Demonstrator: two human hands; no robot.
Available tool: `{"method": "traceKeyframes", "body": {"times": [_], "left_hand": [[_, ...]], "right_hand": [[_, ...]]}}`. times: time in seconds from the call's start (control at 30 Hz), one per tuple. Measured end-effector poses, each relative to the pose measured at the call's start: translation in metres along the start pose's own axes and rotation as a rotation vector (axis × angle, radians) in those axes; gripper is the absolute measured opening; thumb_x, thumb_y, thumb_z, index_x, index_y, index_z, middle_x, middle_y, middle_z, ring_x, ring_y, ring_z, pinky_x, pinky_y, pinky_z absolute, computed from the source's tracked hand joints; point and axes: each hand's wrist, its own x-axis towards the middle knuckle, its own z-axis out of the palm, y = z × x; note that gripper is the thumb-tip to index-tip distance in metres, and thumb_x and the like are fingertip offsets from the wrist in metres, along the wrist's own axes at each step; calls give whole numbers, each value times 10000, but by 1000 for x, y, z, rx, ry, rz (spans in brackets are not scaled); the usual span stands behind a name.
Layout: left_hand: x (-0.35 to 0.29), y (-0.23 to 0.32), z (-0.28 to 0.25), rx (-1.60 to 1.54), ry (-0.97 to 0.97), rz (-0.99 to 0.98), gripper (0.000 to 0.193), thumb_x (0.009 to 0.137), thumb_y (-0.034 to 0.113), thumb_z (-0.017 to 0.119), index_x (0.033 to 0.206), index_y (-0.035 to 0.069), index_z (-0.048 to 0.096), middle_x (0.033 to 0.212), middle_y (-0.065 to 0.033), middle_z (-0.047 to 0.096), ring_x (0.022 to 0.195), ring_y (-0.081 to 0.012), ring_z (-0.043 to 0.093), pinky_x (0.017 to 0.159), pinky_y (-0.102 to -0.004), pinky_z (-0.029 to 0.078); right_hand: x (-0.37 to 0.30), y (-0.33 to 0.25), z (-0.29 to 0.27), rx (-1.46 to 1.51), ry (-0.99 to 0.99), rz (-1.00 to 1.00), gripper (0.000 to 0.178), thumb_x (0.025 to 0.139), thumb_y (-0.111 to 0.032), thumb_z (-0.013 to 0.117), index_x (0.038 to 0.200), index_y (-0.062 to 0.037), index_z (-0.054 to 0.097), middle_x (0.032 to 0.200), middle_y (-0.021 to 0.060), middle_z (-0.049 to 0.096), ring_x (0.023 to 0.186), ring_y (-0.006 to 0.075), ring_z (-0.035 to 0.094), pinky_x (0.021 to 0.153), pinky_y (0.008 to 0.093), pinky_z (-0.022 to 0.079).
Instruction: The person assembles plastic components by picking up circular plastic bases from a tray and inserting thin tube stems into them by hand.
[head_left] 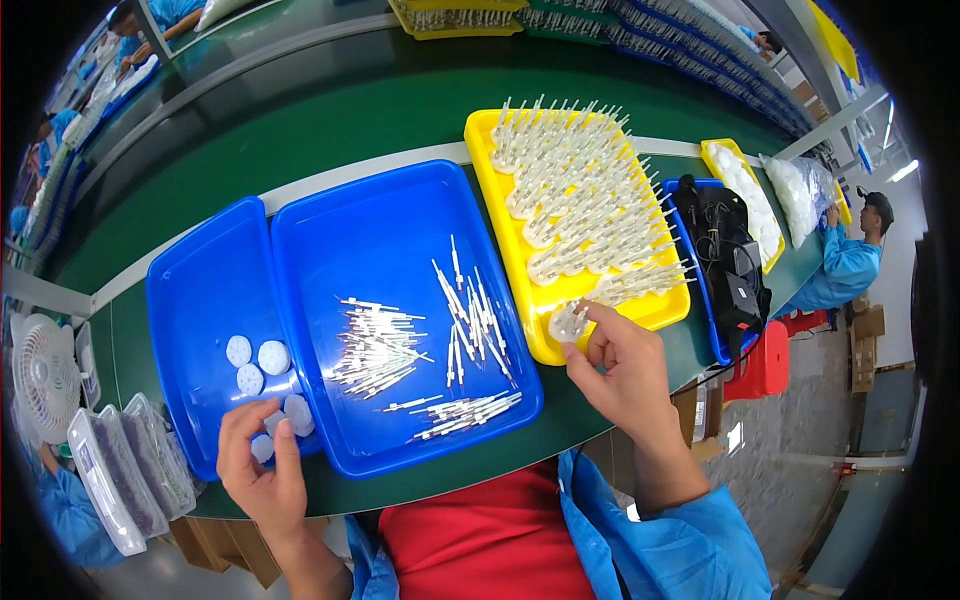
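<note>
My left hand (262, 465) reaches into the left blue tray (205, 290), its thumb and index finger closed on a small white plastic disc (274, 421). Several more white discs with small holes (249, 379) lie beside it. My right hand (625, 370) pinches a translucent white disc (568, 323) by its edge, over the near left corner of the yellow tray (512, 250). Rows of white discs with thin rods standing in them (590, 200) fill most of that tray. Between my hands, the larger blue tray (350, 230) holds loose thin white rods (375, 348) in several piles.
A blue tray with black gear and cables (722, 250) sits right of the yellow tray. Beyond it are a yellow tray of white parts (745, 195) and a co-worker (850, 260). Clear plastic boxes (130, 470) and a white fan (47, 370) stand at the left. A red stool (762, 360) is at the right.
</note>
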Motion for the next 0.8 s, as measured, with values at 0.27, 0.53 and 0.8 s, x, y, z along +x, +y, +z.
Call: {"method": "traceKeyframes", "body": {"times": [0.27, 0.53, 0.8], "left_hand": [[6, -22, -15, 255, -53, -72, 374, 970, 46, 834, 1333, 22, 748, 1398, -164, 714, 1304, -351, 662, 1140, -454, 501], [6, -26, -11, 227, -83, -99, 386, 970, 77, 854, 1332, 8, 739, 1365, -181, 721, 1275, -371, 683, 1120, -467, 526], [7, -27, -12, 221, -93, -91, 387, 973, 92, 858, 1335, 13, 744, 1354, -185, 710, 1272, -363, 684, 1110, -459, 526]], "right_hand": [[23, -7, 3, -145, 90, -32, 410, 932, -160, 879, 1312, -37, 786, 861, 115, 753, 729, 317, 750, 665, 453, 593], [28, -15, -9, -147, -105, 53, 372, 932, -200, 880, 1254, -38, 788, 920, 127, 816, 862, 381, 807, 767, 493, 627], [29, -8, -4, -201, -12, 37, 344, 931, -172, 895, 1222, -33, 773, 933, 147, 827, 771, 366, 777, 720, 460, 613]]}}
